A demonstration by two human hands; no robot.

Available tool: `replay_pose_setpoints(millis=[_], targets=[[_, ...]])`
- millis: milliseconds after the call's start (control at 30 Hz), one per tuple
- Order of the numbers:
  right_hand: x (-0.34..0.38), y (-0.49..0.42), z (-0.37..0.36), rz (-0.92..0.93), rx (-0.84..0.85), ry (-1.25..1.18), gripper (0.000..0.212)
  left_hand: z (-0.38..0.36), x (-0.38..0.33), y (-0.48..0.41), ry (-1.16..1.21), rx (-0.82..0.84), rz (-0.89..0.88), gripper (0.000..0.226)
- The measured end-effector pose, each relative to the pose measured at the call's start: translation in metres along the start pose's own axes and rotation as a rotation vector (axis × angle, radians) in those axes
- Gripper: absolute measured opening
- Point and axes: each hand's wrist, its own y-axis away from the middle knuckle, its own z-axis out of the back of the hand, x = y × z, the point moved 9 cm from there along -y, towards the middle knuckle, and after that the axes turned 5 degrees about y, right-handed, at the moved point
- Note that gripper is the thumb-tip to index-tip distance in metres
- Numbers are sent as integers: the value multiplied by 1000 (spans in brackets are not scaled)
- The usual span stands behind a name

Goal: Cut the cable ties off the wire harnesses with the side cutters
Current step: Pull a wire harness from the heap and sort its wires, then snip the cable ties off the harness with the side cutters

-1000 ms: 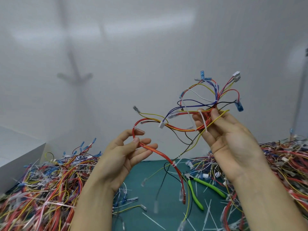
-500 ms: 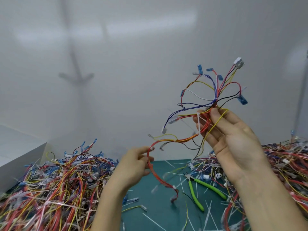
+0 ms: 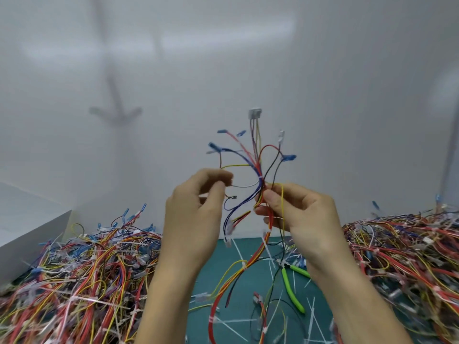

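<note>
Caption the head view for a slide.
Left hand and right hand hold a wire harness; side cutters lie on the mat.

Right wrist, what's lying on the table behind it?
The green side cutters lie on the green mat among cut cable ties. The right wrist covers one handle's end; whatever else lies behind it cannot be seen.

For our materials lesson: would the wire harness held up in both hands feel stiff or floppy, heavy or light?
Probably floppy: below the right hand the wire harness droops toward the mat. Its short upper branches stand up, so slightly springy. Likely light: fingertip pinches hold it.
</note>
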Motion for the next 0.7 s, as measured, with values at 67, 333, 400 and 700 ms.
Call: replay_pose_setpoints(millis=[67,333,400,700], targets=[[-5,1,-8,6,20,34,20,-11,4,2,9,73,38,27],[-10,3,-21,91,80,261,15,-7,2,3,-284,8,-44,13],[-11,3,-25,99,150,349,18,-8,11,0,-198,60,11,17],[-35,-6,-4,-5,210,963,27,-12,38,2,27,37,242,57]])
